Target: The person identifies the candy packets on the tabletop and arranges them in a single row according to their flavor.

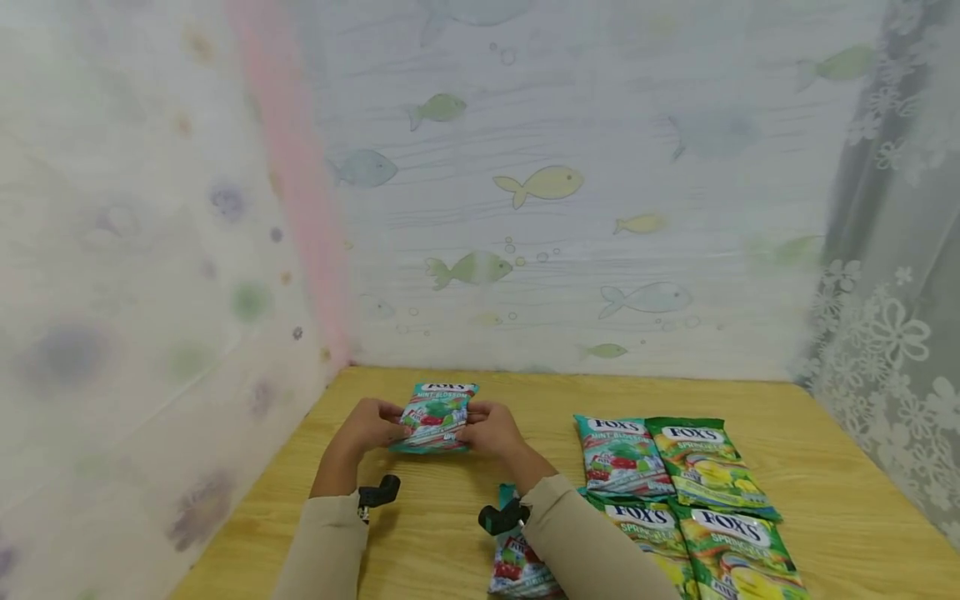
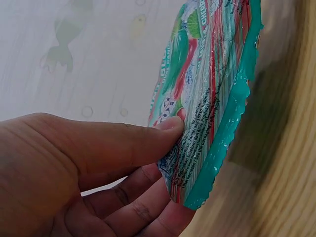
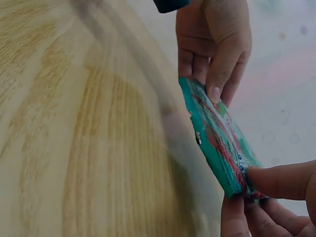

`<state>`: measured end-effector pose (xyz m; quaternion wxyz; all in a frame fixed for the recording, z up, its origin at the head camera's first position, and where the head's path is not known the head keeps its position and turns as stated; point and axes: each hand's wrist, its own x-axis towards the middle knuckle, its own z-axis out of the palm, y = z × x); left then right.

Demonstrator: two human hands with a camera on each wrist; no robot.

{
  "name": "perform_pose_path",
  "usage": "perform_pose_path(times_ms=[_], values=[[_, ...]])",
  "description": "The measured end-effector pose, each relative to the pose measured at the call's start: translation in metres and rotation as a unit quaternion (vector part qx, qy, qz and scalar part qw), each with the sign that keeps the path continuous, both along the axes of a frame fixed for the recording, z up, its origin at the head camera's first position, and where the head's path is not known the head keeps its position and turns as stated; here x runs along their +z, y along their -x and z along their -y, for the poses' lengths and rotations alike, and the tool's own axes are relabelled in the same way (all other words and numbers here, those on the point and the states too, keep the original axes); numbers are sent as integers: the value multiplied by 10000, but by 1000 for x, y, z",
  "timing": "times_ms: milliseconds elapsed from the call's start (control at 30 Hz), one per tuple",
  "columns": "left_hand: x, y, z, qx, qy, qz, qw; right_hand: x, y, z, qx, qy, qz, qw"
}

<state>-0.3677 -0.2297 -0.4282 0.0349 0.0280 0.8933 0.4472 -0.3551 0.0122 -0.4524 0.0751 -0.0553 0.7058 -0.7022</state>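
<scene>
Between both hands is a teal Fox's Mint Blossom candy bag (image 1: 437, 419), its printed front turned up toward the head view. My left hand (image 1: 371, 427) pinches its left side, thumb on the front and fingers behind, as the left wrist view shows on the bag (image 2: 205, 98). On the opposite side my right hand (image 1: 491, 429) grips the edge the same way. In the right wrist view the bag (image 3: 217, 138) is tilted above the wooden table, with a teal crimped seam along its lower edge.
On the right of the wooden table (image 1: 427, 533) lie another Mint Blossom bag (image 1: 625, 458) and several green-yellow Fox's bags (image 1: 708, 467). A further teal bag (image 1: 517, 567) is partly hidden under the right forearm. Fish-patterned curtains (image 1: 555, 250) hang behind the table.
</scene>
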Motion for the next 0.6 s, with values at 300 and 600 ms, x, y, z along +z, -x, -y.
perform_pose_path(times_ms=[300,600], values=[[-9,1,7,25,271,100,9996,-15,0,9,-157,-66,89,9998],[-12,-1,11,-27,241,189,9995,-18,-2,14,-152,-170,-69,9997]])
